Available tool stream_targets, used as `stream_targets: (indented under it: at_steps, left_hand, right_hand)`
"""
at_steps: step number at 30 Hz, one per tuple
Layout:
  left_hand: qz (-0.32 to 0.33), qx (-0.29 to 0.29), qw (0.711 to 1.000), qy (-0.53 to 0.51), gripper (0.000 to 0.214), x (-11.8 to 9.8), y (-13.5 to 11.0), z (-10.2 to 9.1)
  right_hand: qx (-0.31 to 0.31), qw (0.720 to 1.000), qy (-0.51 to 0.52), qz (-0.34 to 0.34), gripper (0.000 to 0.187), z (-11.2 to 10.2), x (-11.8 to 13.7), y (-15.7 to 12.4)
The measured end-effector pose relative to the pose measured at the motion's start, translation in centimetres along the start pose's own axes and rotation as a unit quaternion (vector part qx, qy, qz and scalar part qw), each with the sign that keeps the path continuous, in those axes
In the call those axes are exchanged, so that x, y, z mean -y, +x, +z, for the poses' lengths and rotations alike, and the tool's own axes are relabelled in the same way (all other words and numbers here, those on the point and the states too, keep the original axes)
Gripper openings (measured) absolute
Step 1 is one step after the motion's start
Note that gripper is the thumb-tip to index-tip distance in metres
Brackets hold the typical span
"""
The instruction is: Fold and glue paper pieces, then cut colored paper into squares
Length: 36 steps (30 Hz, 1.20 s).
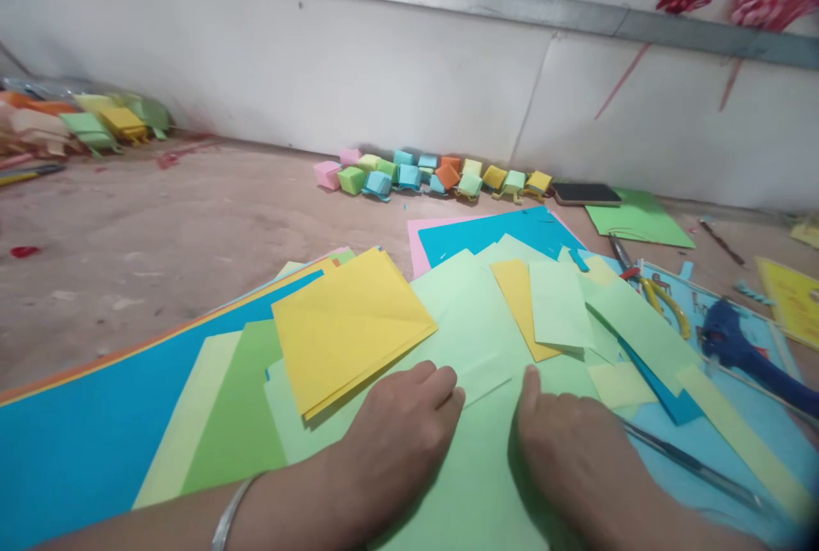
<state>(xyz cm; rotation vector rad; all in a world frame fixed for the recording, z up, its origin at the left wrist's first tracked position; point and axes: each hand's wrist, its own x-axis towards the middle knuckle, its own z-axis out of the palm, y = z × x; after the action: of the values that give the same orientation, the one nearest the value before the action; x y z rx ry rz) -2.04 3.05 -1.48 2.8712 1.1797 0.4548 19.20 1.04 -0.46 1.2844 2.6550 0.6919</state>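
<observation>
My left hand (pixel 409 423), a silver bangle (pixel 231 517) on its wrist, rests over large pale green paper (pixel 467 483). Its fingers are curled at the end of a small folded pale green paper strip (pixel 486 379), which pokes out beside the fingertips. Just right of the strip, my right hand (pixel 569 440) lies on the same paper with fingers curled under and thumb stretched forward; I see nothing in it. Beyond my left hand is a stack of yellow paper squares (pixel 351 329). Past my right thumb lie a pale green paper piece (pixel 560 304) and a yellow paper piece (pixel 517 304).
Large blue sheets (pixel 95 449) spread left. On the right are tweezers (pixel 697 466), yellow-handled pliers (pixel 665 304), a blue glue gun (pixel 735 338) and paper strips (pixel 646 329). Small folded paper boxes (pixel 409 177) line the wall, near a dark phone-like object (pixel 587 194).
</observation>
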Motion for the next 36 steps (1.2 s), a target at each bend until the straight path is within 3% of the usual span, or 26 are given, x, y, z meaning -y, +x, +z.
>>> stream_targets:
  at_steps: [4,9,13,15,19,23,30,36]
  left_hand:
    - [0.002,-0.002,1.0,-0.003,0.029,-0.1,0.0,0.2]
    - [0.005,-0.029,1.0,0.007,0.034,-0.2,0.1,-0.2]
    - [0.004,-0.021,1.0,0.009,0.031,-0.2,0.1,-0.4]
    - [-0.011,-0.016,1.0,-0.001,0.026,-0.2,0.1,-0.3]
    - [-0.075,0.015,0.993,-0.088,0.013,-0.2,0.2,-0.3]
    - [-0.109,0.026,0.984,-0.141,0.01,0.1,0.4,-0.3]
    - [-0.124,-0.059,0.962,-0.237,0.028,0.3,0.7,-0.5]
    - [-0.185,-0.038,0.932,-0.31,0.015,0.6,1.1,-1.3]
  right_hand:
    - [-0.077,0.997,-0.001,-0.022,0.061,-0.4,0.4,0.9]
    - [0.043,0.999,-0.013,-0.023,0.066,0.2,1.5,1.8]
    - [0.066,0.997,-0.049,0.014,0.059,0.5,0.7,1.9]
    - [0.046,0.997,-0.058,0.027,0.055,0.6,0.0,1.9]
    - [-0.029,0.996,-0.021,0.081,0.019,0.8,-1.2,1.7]
    - [-0.088,0.992,0.044,0.075,0.022,0.0,-1.5,1.2]
    - [-0.222,0.96,0.168,-0.019,0.022,-1.2,0.2,2.0]
    - [-0.22,0.942,0.244,-0.066,0.021,0.0,0.4,2.6]
